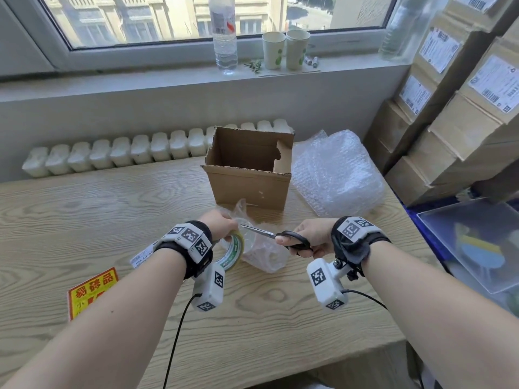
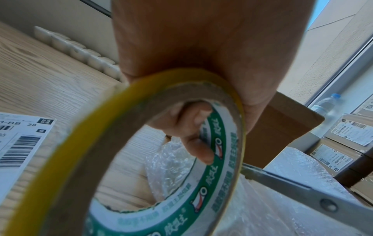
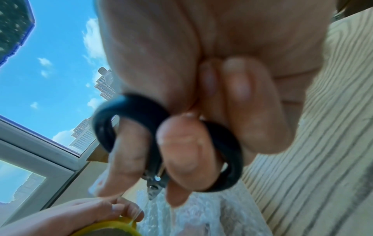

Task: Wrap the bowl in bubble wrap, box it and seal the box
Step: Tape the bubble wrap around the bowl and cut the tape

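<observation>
Near the table's front, the left hand [image 1: 222,224] grips the tape roll [image 1: 234,252] upright; the right hand [image 1: 311,234] grips scissors [image 1: 269,235], blades pointing left over the bubble-wrapped bundle [image 1: 264,255], box [image 1: 248,171] beyond

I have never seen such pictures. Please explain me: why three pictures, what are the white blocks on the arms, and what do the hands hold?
No machine here: a person works with bare hands. The white blocks are cameras strapped to each wrist; a third camera sits on the head. The wide picture is the head view; the two close ones look along each hand.

The left hand grips a yellow-edged roll of packing tape. The right hand holds black-handled scissors, blades pointing at the tape.

On the light wooden table stand an open brown cardboard box, a pile of clear bubble wrap, and between the hands a bubble-wrapped bundle.
</observation>
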A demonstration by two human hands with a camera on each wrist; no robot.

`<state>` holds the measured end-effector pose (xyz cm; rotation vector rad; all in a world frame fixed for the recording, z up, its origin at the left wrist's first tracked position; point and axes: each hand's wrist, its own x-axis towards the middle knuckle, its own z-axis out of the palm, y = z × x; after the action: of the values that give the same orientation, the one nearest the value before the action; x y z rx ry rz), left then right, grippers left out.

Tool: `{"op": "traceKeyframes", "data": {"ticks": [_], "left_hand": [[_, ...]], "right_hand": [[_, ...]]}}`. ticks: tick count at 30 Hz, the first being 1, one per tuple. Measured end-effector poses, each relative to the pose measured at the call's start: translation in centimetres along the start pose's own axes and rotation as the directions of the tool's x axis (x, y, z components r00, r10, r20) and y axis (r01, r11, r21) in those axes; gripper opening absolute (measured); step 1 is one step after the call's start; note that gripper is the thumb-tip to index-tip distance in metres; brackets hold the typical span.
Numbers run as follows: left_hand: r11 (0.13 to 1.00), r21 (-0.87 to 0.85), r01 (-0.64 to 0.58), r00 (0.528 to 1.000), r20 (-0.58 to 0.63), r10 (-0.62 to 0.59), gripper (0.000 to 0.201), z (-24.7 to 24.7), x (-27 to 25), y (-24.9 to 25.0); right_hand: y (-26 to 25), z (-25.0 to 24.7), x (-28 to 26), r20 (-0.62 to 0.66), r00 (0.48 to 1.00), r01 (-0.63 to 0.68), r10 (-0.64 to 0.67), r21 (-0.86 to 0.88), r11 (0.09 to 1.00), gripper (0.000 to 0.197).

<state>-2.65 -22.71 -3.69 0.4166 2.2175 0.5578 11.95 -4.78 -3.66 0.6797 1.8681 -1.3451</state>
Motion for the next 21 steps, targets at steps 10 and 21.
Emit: {"op": "traceKeyframes", "data": {"ticks": [10,21], "left_hand": [[0.995,0.096,0.008,1.0,0.006,-0.008,0.021,0.1,0.0,0.6],[0.998,0.057,-0.02,1.0,0.026,0.018,0.019,0.0,-0.3,0.4]], "right_hand": [[0.1,-0.4,-0.5,-0.021,1.0,0.009,-0.007,0.066,0.998,0.054],[-0.6,0.8,0.0,0.053,0.998,-0.018,0.014,0.066,0.998,0.061]]}}
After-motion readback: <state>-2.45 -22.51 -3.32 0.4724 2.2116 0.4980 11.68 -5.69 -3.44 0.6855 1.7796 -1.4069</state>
